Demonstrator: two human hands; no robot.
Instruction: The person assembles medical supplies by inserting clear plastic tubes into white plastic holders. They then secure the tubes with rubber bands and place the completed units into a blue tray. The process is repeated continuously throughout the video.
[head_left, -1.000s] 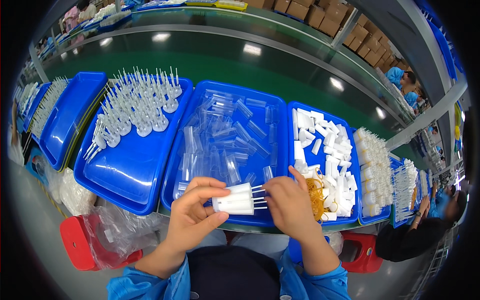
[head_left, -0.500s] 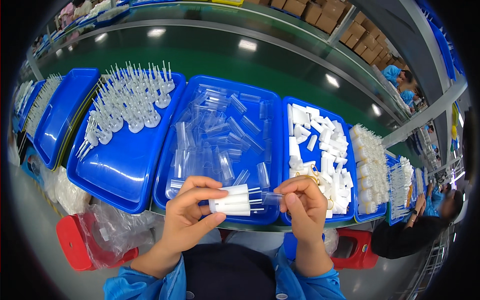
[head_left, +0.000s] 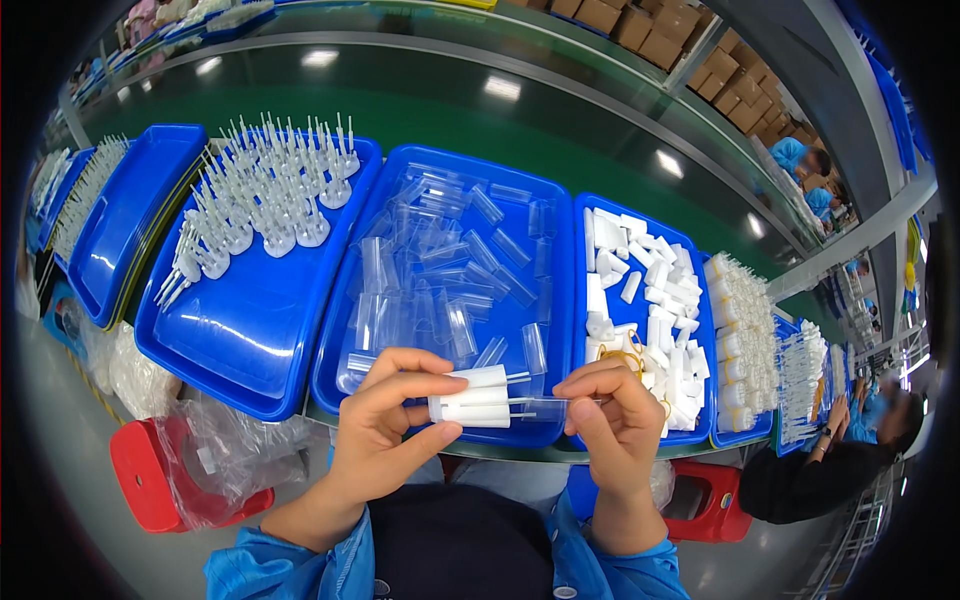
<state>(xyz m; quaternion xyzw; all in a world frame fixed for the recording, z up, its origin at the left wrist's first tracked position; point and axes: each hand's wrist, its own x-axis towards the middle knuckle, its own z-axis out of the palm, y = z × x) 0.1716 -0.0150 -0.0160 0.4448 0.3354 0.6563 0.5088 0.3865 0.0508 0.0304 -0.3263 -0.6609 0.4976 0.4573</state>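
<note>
Since half a second ago the right hand point(head_left: 612, 420) has drawn a little away from the left hand point(head_left: 395, 425), so more of the thin stems shows between them. The left hand pinches a cluster of white plastic pieces point(head_left: 475, 397) by their bodies, low over the near rim of the middle blue tray point(head_left: 560, 200) of clear caps point(head_left: 440, 270). The right hand's fingertips close around what looks like a clear cap point(head_left: 545, 407) on the stems, though its outline is faint.

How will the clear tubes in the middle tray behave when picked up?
The clear tubes look thin-walled and hollow, so probably very light. They are round and lie at all angles, so they likely roll. The glossy plastic may be slippery.
</note>
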